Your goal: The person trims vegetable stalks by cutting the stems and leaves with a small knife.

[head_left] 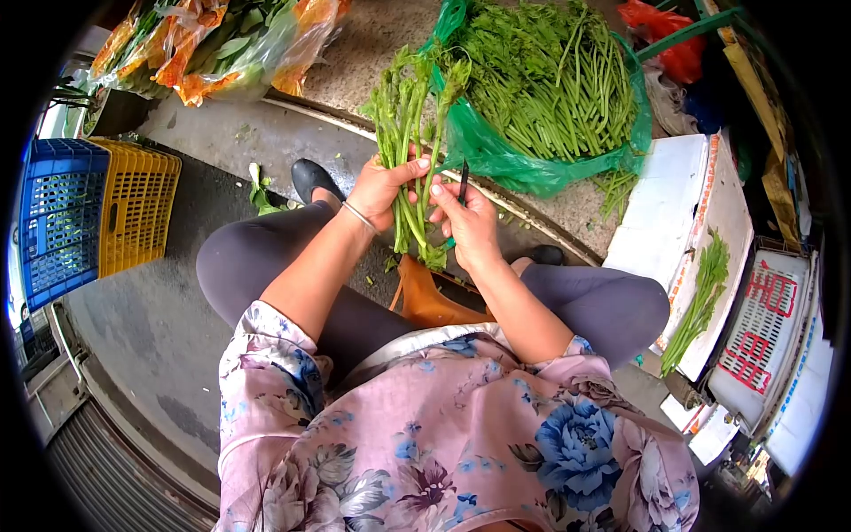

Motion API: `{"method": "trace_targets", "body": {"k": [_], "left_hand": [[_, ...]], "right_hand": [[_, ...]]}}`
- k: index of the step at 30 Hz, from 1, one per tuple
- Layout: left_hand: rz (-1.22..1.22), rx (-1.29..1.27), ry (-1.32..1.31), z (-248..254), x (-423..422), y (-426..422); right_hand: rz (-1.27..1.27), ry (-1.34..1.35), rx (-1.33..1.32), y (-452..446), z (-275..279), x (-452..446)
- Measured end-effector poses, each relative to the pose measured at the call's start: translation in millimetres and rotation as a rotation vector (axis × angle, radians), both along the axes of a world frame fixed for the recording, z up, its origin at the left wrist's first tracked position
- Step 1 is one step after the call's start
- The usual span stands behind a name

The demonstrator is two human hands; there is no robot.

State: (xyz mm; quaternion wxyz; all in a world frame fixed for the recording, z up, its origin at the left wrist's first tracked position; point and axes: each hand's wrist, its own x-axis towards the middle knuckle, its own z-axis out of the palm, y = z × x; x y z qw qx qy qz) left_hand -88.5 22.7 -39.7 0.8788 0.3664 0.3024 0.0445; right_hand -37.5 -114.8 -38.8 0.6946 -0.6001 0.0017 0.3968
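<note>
My left hand is closed around a bunch of leafy green stems, held upright over my lap with the leaves at the far end and the cut ends toward me. Close beside it, my right hand pinches at the stems with thumb and fingertips. A slim, dark, pointed blade sticks up from the right hand, with a bit of green below; it looks like a small knife, mostly hidden by the fingers. Just beyond my hands, a green plastic bag lies spread open under a large heap of similar greens.
Blue and yellow crates stand at the left. Plastic-wrapped leafy vegetables lie at the far left. A white foam box at the right has a small bunch of greens beside it. Trimmed leaves litter the ground.
</note>
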Motion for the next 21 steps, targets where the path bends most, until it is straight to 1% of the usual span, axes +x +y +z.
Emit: {"method": "trace_targets", "body": {"k": [1,2,5,6,9,12,13,15,16,18,21], "left_hand": [[0.005,0.028,0.047,6,-1,1],[0.009,0.023,0.050,4,-3,2],[0.034,0.028,0.127,1,-8,4],[0.033,0.026,0.129,0,-10,4],[0.019,0.098,0.156,-3,-14,5],[0.014,0.166,0.162,-7,-15,4],[0.016,0.164,0.164,-9,-15,4],[0.043,0.293,0.170,-12,-14,3],[0.044,0.291,0.172,-12,-14,2],[0.072,0.387,0.232,-11,-12,1],[0.076,0.424,0.287,-7,-12,1]], "right_hand": [[-0.008,-0.032,0.038,1,2,4],[-0.014,-0.075,0.015,1,-1,10],[0.023,-0.114,0.058,8,4,28],[0.023,-0.113,0.055,13,4,32],[0.019,-0.217,0.068,30,6,37],[0.000,-0.201,0.038,45,3,35],[-0.020,-0.146,0.060,47,5,33],[-0.045,-0.129,0.070,52,-1,31],[-0.072,-0.116,0.082,55,-4,31],[-0.093,-0.121,0.069,59,-11,30],[-0.132,-0.150,0.040,63,-22,30]]}}
